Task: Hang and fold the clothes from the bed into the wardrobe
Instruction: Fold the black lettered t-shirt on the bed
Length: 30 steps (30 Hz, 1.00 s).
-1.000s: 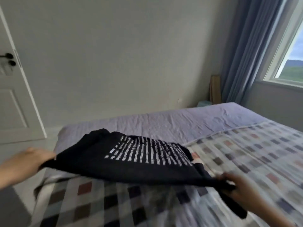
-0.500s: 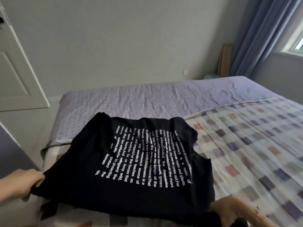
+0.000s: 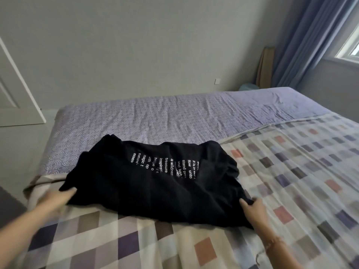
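Observation:
A black T-shirt [image 3: 155, 181] with white printed text lies on the bed, rumpled, its far part folded over itself. My left hand [image 3: 58, 199] is at the shirt's left corner, blurred, fingers pinching the cloth edge. My right hand [image 3: 252, 208] grips the shirt's right corner, thumb on top of the fabric. The bed has a checked blanket [image 3: 291, 171] near me and a purple patterned sheet [image 3: 155, 117] beyond. No wardrobe is in view.
A white door [image 3: 13, 90] stands at the left, with grey floor below it. Blue curtains [image 3: 303, 41] and a window [image 3: 349, 49] are at the far right. A brown board [image 3: 266, 68] leans in the corner behind the bed.
The shirt was held spread in the air and has come down onto the bed. Both hands lowered with it, and the far part has folded over.

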Each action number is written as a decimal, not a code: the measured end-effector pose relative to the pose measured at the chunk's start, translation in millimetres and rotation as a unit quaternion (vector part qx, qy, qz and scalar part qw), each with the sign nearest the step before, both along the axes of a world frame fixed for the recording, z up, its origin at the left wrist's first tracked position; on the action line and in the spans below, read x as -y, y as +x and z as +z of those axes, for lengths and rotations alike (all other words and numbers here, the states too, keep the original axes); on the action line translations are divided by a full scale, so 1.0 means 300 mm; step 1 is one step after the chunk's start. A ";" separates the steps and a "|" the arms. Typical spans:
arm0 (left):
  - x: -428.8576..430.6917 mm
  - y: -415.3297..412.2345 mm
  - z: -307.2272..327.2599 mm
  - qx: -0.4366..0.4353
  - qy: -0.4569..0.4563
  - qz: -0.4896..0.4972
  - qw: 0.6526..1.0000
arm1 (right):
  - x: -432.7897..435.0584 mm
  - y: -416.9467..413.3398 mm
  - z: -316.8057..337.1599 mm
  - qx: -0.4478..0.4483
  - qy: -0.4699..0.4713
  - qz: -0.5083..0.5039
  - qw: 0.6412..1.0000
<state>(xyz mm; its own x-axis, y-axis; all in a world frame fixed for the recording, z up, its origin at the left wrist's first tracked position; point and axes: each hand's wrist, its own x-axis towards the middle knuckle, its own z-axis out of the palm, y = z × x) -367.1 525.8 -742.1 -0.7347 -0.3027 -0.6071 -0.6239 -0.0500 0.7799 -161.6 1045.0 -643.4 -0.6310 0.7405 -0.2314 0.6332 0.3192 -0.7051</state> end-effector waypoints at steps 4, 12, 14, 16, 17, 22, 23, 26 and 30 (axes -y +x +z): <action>-0.126 0.234 0.203 0.108 0.057 -0.038 0.992 | -0.015 0.069 -0.106 0.008 -0.047 -0.026 0.999; -0.212 0.218 0.323 0.028 0.151 0.088 0.984 | 0.008 0.035 -0.012 -0.107 -0.046 -0.048 0.992; -0.203 0.213 0.315 0.008 0.134 0.129 0.982 | -0.010 0.041 -0.018 -0.075 -0.014 -0.037 0.996; -0.187 0.205 0.309 -0.031 0.100 0.184 0.977 | -0.045 0.062 -0.027 -0.048 0.018 -0.019 0.998; -0.181 0.208 0.313 -0.055 0.062 0.221 0.972 | -0.060 0.076 -0.029 -0.032 0.031 -0.011 0.999; -0.138 0.405 0.307 -0.037 -0.136 0.310 0.940 | -0.128 0.171 -0.063 0.076 0.037 0.045 0.995; -0.106 0.444 0.272 -0.026 -0.096 0.327 0.940 | -0.134 0.190 -0.075 0.095 0.028 0.059 0.993; 0.018 0.466 0.203 0.013 0.110 0.317 0.942 | -0.135 0.221 -0.088 0.100 0.038 0.070 0.992; 0.069 0.422 0.269 0.025 0.182 0.193 0.964 | -0.108 0.205 -0.079 0.114 0.123 0.091 0.982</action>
